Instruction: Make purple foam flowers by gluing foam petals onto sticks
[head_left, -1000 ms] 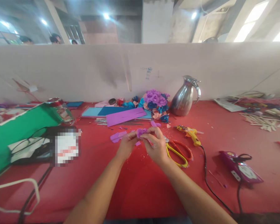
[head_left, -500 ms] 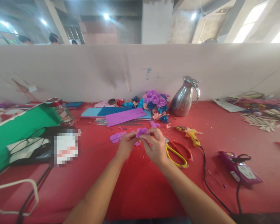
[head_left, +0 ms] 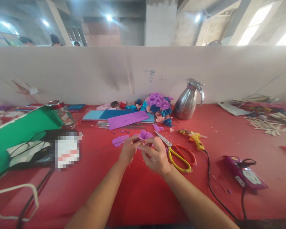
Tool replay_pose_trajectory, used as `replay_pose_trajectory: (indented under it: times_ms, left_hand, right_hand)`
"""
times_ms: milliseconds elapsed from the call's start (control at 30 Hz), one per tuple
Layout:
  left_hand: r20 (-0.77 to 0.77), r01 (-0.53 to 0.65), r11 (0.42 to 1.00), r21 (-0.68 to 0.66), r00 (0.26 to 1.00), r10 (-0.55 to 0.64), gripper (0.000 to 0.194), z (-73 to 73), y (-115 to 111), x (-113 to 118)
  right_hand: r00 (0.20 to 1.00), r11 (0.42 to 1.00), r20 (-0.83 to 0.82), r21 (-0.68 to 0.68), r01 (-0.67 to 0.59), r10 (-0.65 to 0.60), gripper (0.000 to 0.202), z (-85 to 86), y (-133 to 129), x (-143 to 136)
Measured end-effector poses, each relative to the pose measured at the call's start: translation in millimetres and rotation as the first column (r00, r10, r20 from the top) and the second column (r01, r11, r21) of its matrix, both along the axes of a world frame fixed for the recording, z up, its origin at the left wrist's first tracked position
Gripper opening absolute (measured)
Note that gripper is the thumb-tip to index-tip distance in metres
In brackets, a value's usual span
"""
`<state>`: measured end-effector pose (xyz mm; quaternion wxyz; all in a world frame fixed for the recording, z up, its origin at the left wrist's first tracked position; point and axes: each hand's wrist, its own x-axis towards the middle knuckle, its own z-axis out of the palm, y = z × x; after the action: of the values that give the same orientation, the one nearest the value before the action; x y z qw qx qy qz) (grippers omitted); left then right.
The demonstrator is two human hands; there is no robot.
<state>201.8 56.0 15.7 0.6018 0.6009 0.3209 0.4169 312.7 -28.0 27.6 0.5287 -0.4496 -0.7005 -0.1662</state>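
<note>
Between my hands, above the red table, is a small purple paper flower (head_left: 145, 134). My left hand (head_left: 130, 148) pinches its base from the left. On the right side, my right hand (head_left: 154, 154) has its fingers bent round the flower's lower part; the fingertips meet those of my left hand. Scissors (head_left: 180, 158) with red and yellow handles lie slightly open just right of my right hand. A folded purple paper piece (head_left: 119, 140) rests behind my left hand. Farther back, a purple strip (head_left: 127, 120) lies across blue sheets (head_left: 95, 114).
A bunch of paper flowers (head_left: 158, 103) and a metal jug (head_left: 187, 100) stand at the back. To the right are a yellow glue gun (head_left: 197, 140) with a black cord and a purple device (head_left: 245, 173). A glass jar (head_left: 65, 115) leans by a green panel (head_left: 21, 136) on the left.
The flower has tilted, showing its petals more openly. My right hand has shifted slightly left and down, its fingers now lower on the flower, and more of the scissor blades shows.
</note>
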Motion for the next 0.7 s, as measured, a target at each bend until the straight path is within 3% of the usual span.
replay_pose_trajectory:
  times_ms: [100,200,333,500,600,700]
  left_hand:
    - [0.022,-0.022,0.999,-0.045,0.999,0.023,0.013,-3.1,2,1]
    - [-0.003,-0.062,0.997,-0.036,0.998,0.062,0.015,-6.3,5,1]
    - [0.009,-0.092,0.996,-0.013,0.996,0.092,0.019,-7.7,8,-1]
    - [0.070,-0.189,0.979,-0.074,0.978,0.195,0.019,-6.8,11,-3]
    - [0.109,-0.296,0.946,-0.131,0.944,0.310,0.024,-7.3,16,-3]
    - [0.183,-0.353,0.918,-0.181,0.905,0.384,0.026,-7.1,22,-5]
  right_hand:
    - [0.997,0.996,0.046,0.068,-0.060,0.057,0.025,3.6,-4,1]
    - [0.983,0.999,-0.183,0.044,0.030,-0.021,0.023,4.7,-3,6]
    - [0.833,0.983,-0.522,-0.079,0.166,-0.183,0.019,2.1,7,17]
    - [0.638,0.958,-0.715,-0.234,0.166,-0.285,0.011,-5.8,20,33]
    - [0.659,0.929,-0.660,-0.319,0.189,-0.361,0.014,-10.9,26,44]
    - [0.807,0.849,-0.398,-0.478,0.223,-0.436,0.015,-15.7,28,52]
